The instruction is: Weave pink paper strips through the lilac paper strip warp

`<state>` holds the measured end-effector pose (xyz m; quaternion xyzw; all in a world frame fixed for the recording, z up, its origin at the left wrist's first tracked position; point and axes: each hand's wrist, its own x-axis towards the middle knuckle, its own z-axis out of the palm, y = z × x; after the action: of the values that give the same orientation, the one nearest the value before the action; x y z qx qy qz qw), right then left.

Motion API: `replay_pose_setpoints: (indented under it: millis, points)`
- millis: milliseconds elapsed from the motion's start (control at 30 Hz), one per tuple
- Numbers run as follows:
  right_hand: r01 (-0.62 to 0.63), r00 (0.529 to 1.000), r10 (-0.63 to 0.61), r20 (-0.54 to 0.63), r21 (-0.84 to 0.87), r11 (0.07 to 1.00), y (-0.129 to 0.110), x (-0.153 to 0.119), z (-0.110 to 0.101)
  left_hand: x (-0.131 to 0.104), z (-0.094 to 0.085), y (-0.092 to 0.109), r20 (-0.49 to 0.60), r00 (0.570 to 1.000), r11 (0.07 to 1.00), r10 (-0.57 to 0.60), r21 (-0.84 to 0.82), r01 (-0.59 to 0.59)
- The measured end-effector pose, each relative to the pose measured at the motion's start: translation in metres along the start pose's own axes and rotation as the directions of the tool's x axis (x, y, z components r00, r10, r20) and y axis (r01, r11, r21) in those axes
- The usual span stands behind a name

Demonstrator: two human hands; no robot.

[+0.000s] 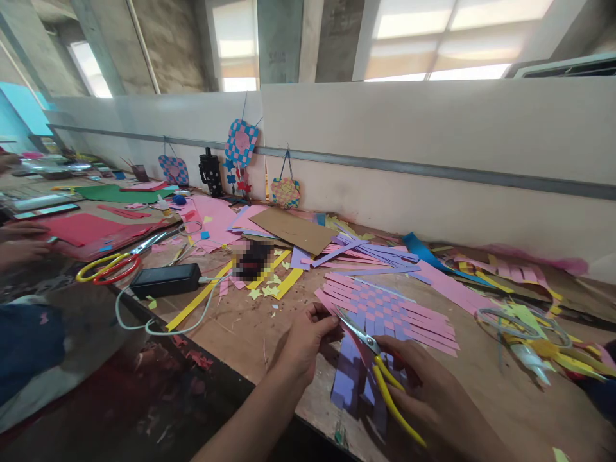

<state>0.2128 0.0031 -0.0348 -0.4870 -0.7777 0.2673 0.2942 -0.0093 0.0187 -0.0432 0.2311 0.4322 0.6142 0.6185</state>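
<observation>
My right hand (428,385) grips scissors (370,343) with a yellow handle loop, pointing up and left. Their blades lie against a pink paper strip (327,301). Close to the blade tips, my left hand (308,340) pinches that strip between thumb and fingers. Beneath and beyond the scissors, a woven mat of pink and purple paper strips (380,308) rests on the table, its loose pink ends fanning right. Purple strip ends (345,378) stick out toward the table's front edge, partly covered by my right hand.
Loose purple strips (370,253) and brown card (291,230) lie behind. A black power bank (166,280) with a white cable, yellow strips (199,298) and another pair of scissors (113,266) are left. A glue bottle (529,362) lies right. Another person's hand (22,240) is at far left.
</observation>
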Motion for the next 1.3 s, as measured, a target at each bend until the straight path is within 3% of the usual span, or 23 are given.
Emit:
replay_pose_setpoints:
  millis: [167,433,733,867,1300]
  points:
    - [0.003,1.0,-0.004,-0.028,-0.026,1.0,-0.001,-0.001,0.0,0.001,0.001,0.001,0.004,1.0,0.999,-0.008,-0.045,0.008]
    - [-0.003,1.0,0.003,0.022,-0.009,1.0,0.002,-0.002,-0.001,-0.001,0.003,0.002,0.004,1.0,0.998,-0.022,-0.062,0.022]
    - [0.022,0.999,-0.024,-0.025,-0.086,0.996,0.011,-0.004,0.002,-0.001,0.003,0.001,-0.002,0.999,0.998,-0.035,-0.059,0.035]
    - [-0.007,1.0,0.008,0.019,-0.065,0.998,0.012,-0.005,0.002,-0.001,0.004,0.001,-0.005,0.999,0.997,-0.033,-0.069,0.032]
    - [-0.016,1.0,0.016,0.003,-0.035,0.999,0.018,-0.006,0.005,-0.001,0.002,-0.002,0.009,0.999,0.997,-0.046,-0.067,0.047]
